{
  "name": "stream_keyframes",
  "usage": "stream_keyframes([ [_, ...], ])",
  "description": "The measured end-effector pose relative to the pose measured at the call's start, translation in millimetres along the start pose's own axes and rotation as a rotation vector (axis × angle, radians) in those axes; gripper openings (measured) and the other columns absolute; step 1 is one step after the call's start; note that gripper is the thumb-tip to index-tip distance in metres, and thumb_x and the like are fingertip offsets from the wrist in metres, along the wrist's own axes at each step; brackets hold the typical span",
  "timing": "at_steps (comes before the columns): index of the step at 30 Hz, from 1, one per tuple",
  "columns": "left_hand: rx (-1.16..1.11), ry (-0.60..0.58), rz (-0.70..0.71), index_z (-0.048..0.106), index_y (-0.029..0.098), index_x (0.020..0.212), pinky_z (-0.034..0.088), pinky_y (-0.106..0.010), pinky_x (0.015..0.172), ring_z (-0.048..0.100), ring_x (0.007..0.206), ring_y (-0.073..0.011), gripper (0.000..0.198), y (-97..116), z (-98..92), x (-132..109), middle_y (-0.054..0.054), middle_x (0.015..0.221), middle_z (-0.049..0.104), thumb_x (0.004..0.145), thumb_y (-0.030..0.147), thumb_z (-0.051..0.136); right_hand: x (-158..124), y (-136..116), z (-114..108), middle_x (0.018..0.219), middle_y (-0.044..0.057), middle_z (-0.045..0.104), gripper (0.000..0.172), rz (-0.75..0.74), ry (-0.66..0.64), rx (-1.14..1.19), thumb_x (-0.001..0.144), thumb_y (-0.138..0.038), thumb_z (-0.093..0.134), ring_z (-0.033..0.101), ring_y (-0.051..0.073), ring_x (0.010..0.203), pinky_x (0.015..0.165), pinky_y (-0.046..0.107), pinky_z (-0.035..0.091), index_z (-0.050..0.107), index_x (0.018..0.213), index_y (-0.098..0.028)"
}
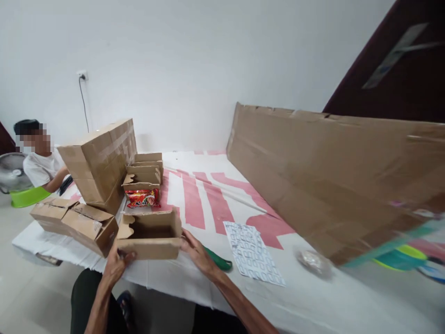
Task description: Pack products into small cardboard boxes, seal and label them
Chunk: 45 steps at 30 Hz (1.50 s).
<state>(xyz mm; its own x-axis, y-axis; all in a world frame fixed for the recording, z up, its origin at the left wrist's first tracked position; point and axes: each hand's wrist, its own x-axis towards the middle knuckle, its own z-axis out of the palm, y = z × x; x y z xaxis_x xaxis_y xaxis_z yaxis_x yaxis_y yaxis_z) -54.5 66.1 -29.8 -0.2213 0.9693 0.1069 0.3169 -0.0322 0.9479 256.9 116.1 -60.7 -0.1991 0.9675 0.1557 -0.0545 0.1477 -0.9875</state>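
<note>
An open-topped cardboard box [148,249] is held between my two hands at the table's front edge. My left hand [116,265] grips its left end, thumb on the front wall. At the right end, my right hand [197,250] has its fingers closed on the side wall. The inside is shadowed, and nothing can be made out in it. Just behind the box lies a red snack packet [142,198]. Two more open cardboard boxes [143,175] stand in a row beyond the packet. A green object [219,260], partly hidden, lies by my right forearm.
Closed cartons [74,221] sit at the left, before a tall taped carton [100,162]. A long cardboard panel [323,181] stands along the right. A printed sheet [253,253] and a clear plastic bundle [313,263] lie on the cloth. Another person [45,162] sits far left.
</note>
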Motion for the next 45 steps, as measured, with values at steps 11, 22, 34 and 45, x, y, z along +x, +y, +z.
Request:
stream_keyframes([
  [11, 0.314, 0.113, 0.01, 0.063, 0.025, 0.078, 0.053, -0.041, 0.074, 0.071, 0.075, -0.0303, 0.048, -2, 61.6, -24, -0.008, 0.077, 0.073, 0.079, 0.073, 0.063, 9, 20, 34, 0.149, 0.014, 0.062, 0.055, -0.268, 0.088, -0.22, 0.099, -0.046, 0.056, 0.058, 0.032, 0.139, 0.114, 0.052, 0.051, 0.056, 0.15, -0.026],
  [22, 0.391, 0.184, -0.06, 0.07, 0.024, 0.072, 0.053, -0.042, 0.075, 0.073, 0.08, -0.0349, 0.046, 8, 90.9, 66, -0.01, 0.074, 0.076, 0.073, 0.07, 0.072, -55, 69, -60, 0.129, 0.012, 0.073, 0.044, -0.455, 0.398, -1.157, 0.096, -0.022, 0.053, 0.067, 0.031, 0.119, 0.102, 0.05, 0.055, 0.066, 0.138, -0.026],
  [34, 0.468, 0.211, -0.02, 0.07, 0.021, 0.071, 0.052, -0.041, 0.073, 0.073, 0.079, -0.035, 0.037, 6, 104.2, 121, -0.011, 0.072, 0.075, 0.084, 0.056, 0.068, -58, 89, -57, 0.127, 0.011, 0.074, 0.045, -0.502, 0.47, -1.194, 0.098, -0.025, 0.051, 0.069, 0.031, 0.115, 0.1, 0.048, 0.053, 0.062, 0.141, -0.028],
  [45, 0.475, 0.105, 0.023, 0.072, 0.015, 0.084, 0.055, -0.037, 0.078, 0.071, 0.081, -0.0234, 0.033, 6, 112.4, 188, -0.005, 0.079, 0.072, 0.093, 0.046, 0.074, -61, 89, -58, 0.127, 0.012, 0.073, 0.044, -0.507, 0.462, -1.216, 0.1, -0.025, 0.05, 0.068, 0.032, 0.115, 0.1, 0.049, 0.052, 0.061, 0.142, -0.026],
])
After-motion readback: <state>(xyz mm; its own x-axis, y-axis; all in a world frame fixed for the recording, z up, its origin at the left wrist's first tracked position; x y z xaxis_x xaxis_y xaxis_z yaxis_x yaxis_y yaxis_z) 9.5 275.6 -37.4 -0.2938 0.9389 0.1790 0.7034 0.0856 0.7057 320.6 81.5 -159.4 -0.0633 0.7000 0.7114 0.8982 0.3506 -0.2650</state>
